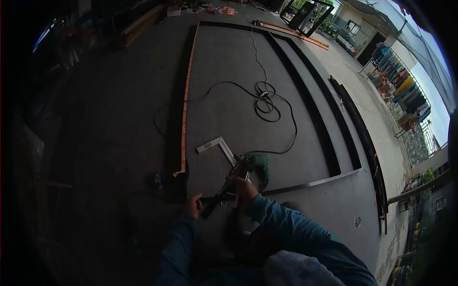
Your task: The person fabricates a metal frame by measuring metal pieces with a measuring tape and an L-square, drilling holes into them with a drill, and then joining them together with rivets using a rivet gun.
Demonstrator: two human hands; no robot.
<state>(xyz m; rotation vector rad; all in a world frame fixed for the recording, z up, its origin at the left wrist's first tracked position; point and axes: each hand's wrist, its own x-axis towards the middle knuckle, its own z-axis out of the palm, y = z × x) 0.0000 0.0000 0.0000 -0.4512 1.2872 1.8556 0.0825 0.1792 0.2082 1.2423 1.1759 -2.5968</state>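
My right hand (pixel 245 192) is closed around a long dark tool (pixel 211 208) that slants down to the left; its kind is too dark to make out. My left hand (pixel 193 206) is beside the tool's lower end with fingers curled and thumb raised; whether anything is in it is hidden. Just beyond my right hand lies a green corded power tool (pixel 260 167). A metal try square (pixel 220 143) rests on the floor behind it. Close to both hands runs the near bar of a large metal frame (pixel 305 185), lying flat.
A black cable (pixel 267 114) loops across the floor inside the frame. Orange tape (pixel 184 124) covers the frame's left bar. Dark metal bars (pixel 365 133) lie on the right, near a floor drain (pixel 358 221). Clothes hang on a rack (pixel 403 88) farther off.
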